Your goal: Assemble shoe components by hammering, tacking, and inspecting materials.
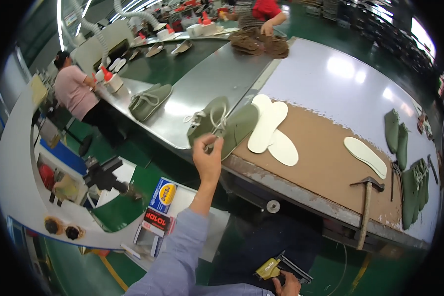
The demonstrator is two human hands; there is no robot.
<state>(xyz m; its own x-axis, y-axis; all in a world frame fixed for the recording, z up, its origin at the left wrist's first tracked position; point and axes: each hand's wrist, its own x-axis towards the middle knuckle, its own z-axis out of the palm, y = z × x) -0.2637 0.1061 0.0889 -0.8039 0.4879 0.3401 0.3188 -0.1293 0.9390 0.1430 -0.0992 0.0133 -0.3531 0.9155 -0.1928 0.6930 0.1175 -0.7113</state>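
Note:
My left hand (208,157) reaches to the near edge of the metal surface, its fingers closed at the laced front of an olive-green shoe upper (209,116). What lies inside that grip is partly hidden by the fingers. Against the upper's right side stands a smooth green shoe last (241,126); I cannot tell whether the two are joined. Low in the view, my right hand (288,285) grips a staple gun (276,269) with a yellowish body and black magazine. Two cream insoles (266,126) overlap beside the last, and another cream insole (365,155) lies farther right.
A hammer (366,212) and pincers (395,180) rest on the brown board (325,148). More green lasts (391,130) and laced uppers (413,192) lie at right. Another green shoe (150,102) sits left. Small boxes (163,195) are below. Co-workers stand behind.

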